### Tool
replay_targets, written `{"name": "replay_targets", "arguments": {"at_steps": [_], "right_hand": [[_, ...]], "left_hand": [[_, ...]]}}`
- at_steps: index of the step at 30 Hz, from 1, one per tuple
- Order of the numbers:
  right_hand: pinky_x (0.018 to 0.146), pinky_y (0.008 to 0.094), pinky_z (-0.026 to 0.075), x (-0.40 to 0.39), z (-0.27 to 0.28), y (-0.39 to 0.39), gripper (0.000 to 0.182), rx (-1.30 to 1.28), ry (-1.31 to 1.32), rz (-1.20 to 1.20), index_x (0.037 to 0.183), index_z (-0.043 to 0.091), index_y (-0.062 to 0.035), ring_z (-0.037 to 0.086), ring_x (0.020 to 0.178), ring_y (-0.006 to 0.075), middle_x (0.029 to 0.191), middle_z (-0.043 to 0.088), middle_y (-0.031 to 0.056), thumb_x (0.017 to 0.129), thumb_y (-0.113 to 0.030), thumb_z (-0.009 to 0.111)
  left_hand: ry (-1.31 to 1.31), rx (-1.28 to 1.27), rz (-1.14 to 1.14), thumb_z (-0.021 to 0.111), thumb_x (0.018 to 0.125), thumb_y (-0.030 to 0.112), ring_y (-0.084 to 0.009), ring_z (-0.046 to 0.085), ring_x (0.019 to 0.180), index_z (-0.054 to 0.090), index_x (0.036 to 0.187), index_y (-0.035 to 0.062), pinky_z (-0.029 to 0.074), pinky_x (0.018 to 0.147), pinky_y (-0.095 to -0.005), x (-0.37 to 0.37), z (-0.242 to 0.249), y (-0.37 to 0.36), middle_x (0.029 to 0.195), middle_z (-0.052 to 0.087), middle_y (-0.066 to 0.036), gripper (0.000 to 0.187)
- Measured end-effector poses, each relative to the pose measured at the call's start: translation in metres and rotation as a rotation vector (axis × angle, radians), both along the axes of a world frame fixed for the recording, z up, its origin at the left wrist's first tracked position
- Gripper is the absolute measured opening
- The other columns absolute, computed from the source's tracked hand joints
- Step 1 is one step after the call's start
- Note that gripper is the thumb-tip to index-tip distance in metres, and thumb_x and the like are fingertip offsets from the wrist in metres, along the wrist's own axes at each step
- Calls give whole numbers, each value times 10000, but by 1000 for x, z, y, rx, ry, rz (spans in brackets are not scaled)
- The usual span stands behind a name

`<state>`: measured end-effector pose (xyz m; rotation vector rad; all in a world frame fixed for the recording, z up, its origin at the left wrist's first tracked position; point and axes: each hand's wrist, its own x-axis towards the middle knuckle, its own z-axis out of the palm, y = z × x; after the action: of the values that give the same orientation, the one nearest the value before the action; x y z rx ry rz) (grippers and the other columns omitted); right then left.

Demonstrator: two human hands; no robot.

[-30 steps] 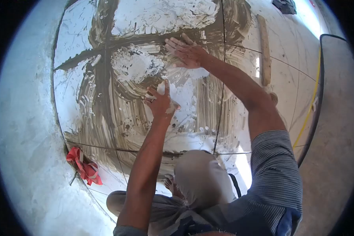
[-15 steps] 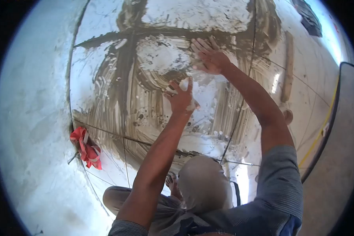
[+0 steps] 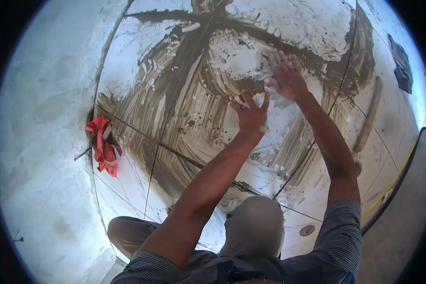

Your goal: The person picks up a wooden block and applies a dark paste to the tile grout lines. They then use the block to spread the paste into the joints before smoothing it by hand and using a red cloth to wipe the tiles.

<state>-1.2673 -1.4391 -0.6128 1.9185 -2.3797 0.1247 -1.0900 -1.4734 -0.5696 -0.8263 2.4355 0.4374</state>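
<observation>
My left hand (image 3: 252,112) lies low over the smeared floor tiles, its fingers spread and some pale residue on it. Further up and to the right, my right hand (image 3: 288,78) is flat with fingers apart, beside a patch of white powder (image 3: 236,54). Brown-grey paste (image 3: 187,57) runs along the tile joints and streaks across the white tiles (image 3: 213,137). Neither hand grips anything visible. Whether the palms press on the tile is hidden.
A red cloth (image 3: 104,146) lies at the left tile edge. On the right are a wooden strip (image 3: 368,116), a dark cloth (image 3: 401,66), a round drain cover (image 3: 307,230) and a black and yellow cable (image 3: 388,194). My knees are below the hands.
The view has turned and shifted, so the floor appears tilted and the drain cover now shows. Both hands remain spread over the same smeared area, the right one slightly nearer the powder patch.
</observation>
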Motion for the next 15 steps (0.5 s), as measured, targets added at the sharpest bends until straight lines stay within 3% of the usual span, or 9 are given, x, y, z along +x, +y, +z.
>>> {"name": "replay_targets", "arguments": {"at_steps": [1, 3, 5, 6, 10, 14, 15], "right_hand": [[1136, 494, 54, 5, -6, 1, 784, 20, -3, -8, 1429, 256, -40, 161, 1405, 268, 1490, 257, 133, 897, -608, 346], [1138, 483, 46, -2, -10, 5, 764, 68, -6, -10, 1436, 241, -45, 149, 1409, 273, 1502, 219, 139, 911, -597, 304], [1140, 483, 46, 0, -4, 4, 772, 316, -59, -88, 1439, 233, -50, 139, 1412, 266, 1505, 211, 136, 906, -603, 315], [1141, 483, 53, 4, -1, 6, 770, 173, -44, -83, 1440, 225, -54, 145, 1410, 264, 1504, 216, 134, 908, -604, 311], [1145, 479, 69, 22, 37, 25, 767, -147, -81, -3, 1448, 195, -65, 155, 1407, 259, 1501, 224, 126, 913, -606, 300], [1147, 472, 65, 14, 25, 30, 777, -174, -93, -42, 1451, 186, -70, 151, 1407, 262, 1503, 217, 125, 910, -616, 298], [1148, 470, 65, 7, 5, 31, 780, -72, -85, -101, 1451, 186, -68, 150, 1407, 267, 1507, 204, 125, 908, -614, 311]], "left_hand": [[3, -23, -5, 808, 555, 446, -637, 236, 1238, 138, 1474, 272, 195, 976, -713, 2, -5, 5, 1407, 97, -425, 1150], [58, -90, -45, 796, 556, 483, -553, 175, 1318, 150, 1473, 265, 177, 951, -743, 2, -23, 4, 1408, 113, -422, 1142], [49, -54, -44, 787, 567, 500, -526, 135, 1342, 133, 1475, 272, 173, 933, -759, 5, -13, 7, 1413, 114, -416, 1143], [54, -34, -96, 794, 587, 483, -583, 237, 1279, 114, 1479, 259, 196, 943, -735, 6, -1, 5, 1388, 134, -444, 1144], [4, -21, -95, 798, 605, 469, -590, 238, 1274, 70, 1482, 272, 195, 960, -721, -1, 6, 6, 1399, 79, -444, 1157], [-69, 30, -56, 787, 634, 456, -593, 207, 1284, 36, 1482, 276, 186, 981, -707, -4, 8, 4, 1395, 62, -451, 1147], [-87, 42, -57, 787, 635, 456, -597, 214, 1279, 25, 1482, 277, 181, 985, -706, -6, 9, 4, 1392, 59, -454, 1153]]}}
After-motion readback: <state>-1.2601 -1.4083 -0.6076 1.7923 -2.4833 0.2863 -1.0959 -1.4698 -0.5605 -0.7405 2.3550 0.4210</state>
